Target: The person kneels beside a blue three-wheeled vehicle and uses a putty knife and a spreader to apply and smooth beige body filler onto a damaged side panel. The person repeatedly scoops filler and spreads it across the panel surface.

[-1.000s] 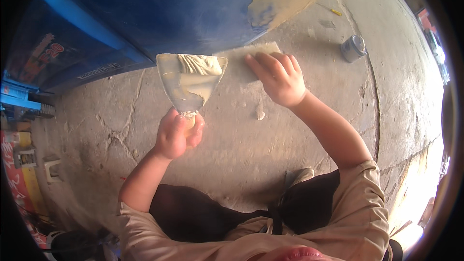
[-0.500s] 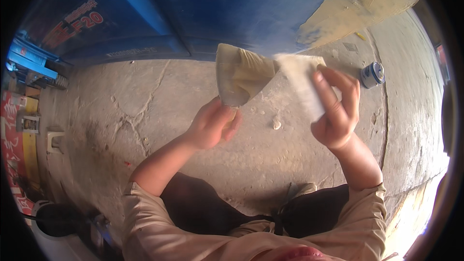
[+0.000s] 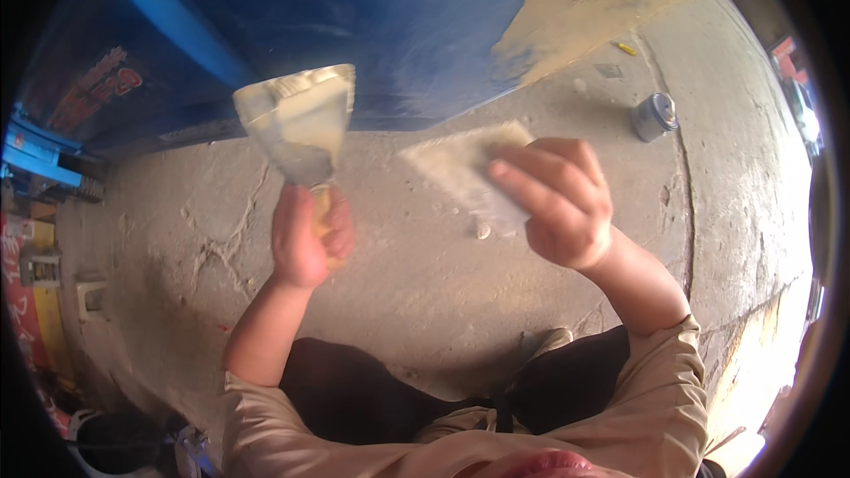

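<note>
Two bare hands fill the middle of the frame, each closed on a tool. Fingers of the left hand (image 3: 305, 239) are curled tight around the pale wooden handle of a wide putty knife (image 3: 301, 128), thumb toward the blade; the knife stands upright, just left of centre, its broad blade flaring upward and smeared with cream filler along the top edge and down the face. Fingers of the right hand (image 3: 558, 204) lie together, bent over the near edge of a thin flat scraper plate (image 3: 456, 173), pinching it with the thumb hidden beneath; the plate juts out to the left from the fingertips, tilted, its surface dusted with the same pale paste. Knife and plate are apart, the plate lower and to the right of the blade.

Behind both tools, across the upper part of the frame, runs a blue painted panel (image 3: 381, 26), with a large patch of tan filler (image 3: 602, 0) spread over it at the upper right. Below the panel lies a cracked concrete floor (image 3: 443, 283). A small metal can (image 3: 653, 115) stands on that floor at the right, well apart from the right hand. Tan sleeves and dark trousers of the person show along the lower edge.
</note>
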{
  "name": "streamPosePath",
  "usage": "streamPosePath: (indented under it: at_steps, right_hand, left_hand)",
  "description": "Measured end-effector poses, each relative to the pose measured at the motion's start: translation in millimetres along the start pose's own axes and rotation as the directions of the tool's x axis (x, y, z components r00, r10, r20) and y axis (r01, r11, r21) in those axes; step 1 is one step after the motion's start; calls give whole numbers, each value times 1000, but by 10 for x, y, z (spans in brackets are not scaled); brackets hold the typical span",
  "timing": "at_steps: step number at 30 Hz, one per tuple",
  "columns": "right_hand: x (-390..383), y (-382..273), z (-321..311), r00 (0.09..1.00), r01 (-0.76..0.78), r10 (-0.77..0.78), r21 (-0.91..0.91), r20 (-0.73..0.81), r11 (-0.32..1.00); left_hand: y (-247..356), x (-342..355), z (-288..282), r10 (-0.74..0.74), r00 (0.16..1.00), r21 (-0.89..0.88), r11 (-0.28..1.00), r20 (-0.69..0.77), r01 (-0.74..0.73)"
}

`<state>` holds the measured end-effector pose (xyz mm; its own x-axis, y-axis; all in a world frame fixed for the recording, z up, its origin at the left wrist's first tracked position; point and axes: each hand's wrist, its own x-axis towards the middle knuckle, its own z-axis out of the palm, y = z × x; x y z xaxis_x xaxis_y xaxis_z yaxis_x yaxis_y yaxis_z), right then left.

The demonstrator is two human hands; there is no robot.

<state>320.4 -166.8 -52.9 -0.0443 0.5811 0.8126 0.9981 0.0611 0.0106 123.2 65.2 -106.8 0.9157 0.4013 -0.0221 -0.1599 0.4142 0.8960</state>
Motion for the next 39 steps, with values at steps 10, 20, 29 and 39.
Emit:
streamPosePath:
  at_steps: [10,20,29,39]
  right_hand:
    - [100,692,-243,964,-94,-102,-672,-247,735]
    - [-445,762,473,981,10,-140,-677,-138,736]
    - [-661,655,705,994,94,-112,-603,8,792]
    - [54,440,7,958,21,-194,-620,-212,784]
  left_hand:
    - [-110,49,114,21,991,150,988,129,-41]
    - [-144,35,84,-27,981,160,987,193,-4]
    - [-139,13,121,-56,980,184,983,190,20]
    - [-152,27,83,12,979,144,989,204,-42]
